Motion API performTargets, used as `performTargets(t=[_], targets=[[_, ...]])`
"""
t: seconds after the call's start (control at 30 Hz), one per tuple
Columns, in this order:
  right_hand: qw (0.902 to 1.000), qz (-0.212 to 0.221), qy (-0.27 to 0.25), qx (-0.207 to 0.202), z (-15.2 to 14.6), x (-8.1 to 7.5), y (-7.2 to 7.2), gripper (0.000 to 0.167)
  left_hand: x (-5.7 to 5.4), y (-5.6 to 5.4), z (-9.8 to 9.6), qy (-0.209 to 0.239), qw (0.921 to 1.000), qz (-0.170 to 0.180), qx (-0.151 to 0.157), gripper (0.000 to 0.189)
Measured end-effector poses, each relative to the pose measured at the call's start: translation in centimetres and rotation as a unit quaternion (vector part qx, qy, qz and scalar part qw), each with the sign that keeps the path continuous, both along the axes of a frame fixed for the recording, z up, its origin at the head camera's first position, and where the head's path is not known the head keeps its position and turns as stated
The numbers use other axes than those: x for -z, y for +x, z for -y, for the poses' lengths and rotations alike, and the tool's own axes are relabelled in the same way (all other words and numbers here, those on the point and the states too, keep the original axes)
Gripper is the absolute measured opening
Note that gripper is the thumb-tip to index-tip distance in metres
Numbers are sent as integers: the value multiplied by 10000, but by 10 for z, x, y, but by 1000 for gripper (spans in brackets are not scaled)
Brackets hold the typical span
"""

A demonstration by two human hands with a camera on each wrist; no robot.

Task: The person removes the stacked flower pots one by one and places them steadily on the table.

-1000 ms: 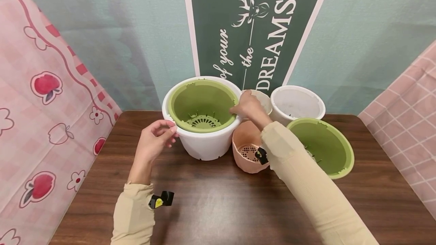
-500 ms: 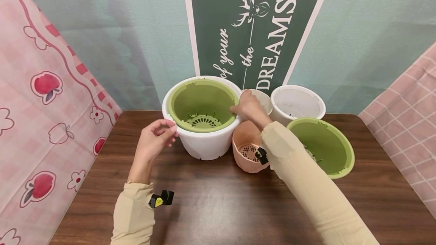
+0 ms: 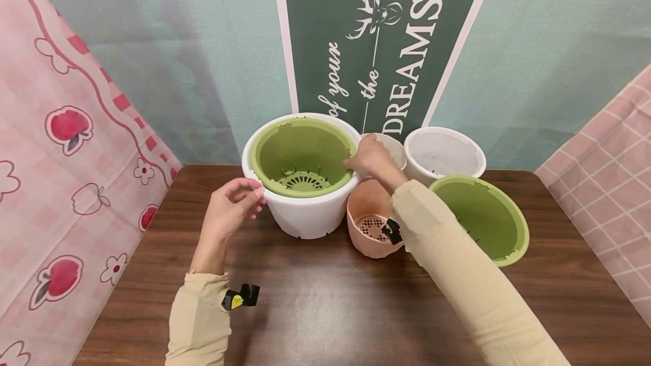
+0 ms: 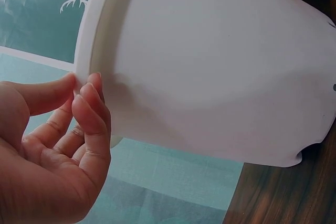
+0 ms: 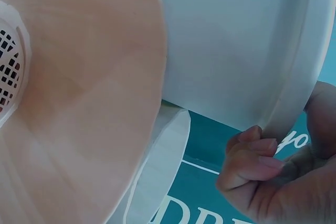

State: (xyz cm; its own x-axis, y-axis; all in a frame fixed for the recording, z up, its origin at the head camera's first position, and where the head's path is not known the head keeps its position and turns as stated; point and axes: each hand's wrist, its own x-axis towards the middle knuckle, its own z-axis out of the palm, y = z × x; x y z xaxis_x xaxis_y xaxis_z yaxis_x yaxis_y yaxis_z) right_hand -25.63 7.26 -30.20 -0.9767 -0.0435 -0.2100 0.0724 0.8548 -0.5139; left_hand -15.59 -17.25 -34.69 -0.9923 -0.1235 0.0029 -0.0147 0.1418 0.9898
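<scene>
A large white plastic pot stands on the table at centre left, with a green slotted-bottom pot nested inside it. My left hand pinches the white rim at its front left; in the left wrist view, thumb and fingertips meet on that rim. On the opposite side, my right hand grips the rim, its thumb over the top edge. The right wrist view shows curled fingers beneath the white lip. Just right of the white pot, a peach pot with a grid bottom sits under my right wrist.
Behind my right hand is a small cream pot. A second white pot stands farther right, and another green pot tilts in front of it, partly covered by my right sleeve. Curtains back the wooden table.
</scene>
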Motion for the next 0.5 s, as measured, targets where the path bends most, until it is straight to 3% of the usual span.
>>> performTargets(t=[0.2, 0.5], targets=[[9999, 58, -105, -85, -1, 0, 0, 83, 0, 0, 0, 15, 10000, 3, -17, 17], [9997, 255, -51, -30, 1, -1, 0, 75, -1, 0, 0, -79, 10000, 18, -8, 17]])
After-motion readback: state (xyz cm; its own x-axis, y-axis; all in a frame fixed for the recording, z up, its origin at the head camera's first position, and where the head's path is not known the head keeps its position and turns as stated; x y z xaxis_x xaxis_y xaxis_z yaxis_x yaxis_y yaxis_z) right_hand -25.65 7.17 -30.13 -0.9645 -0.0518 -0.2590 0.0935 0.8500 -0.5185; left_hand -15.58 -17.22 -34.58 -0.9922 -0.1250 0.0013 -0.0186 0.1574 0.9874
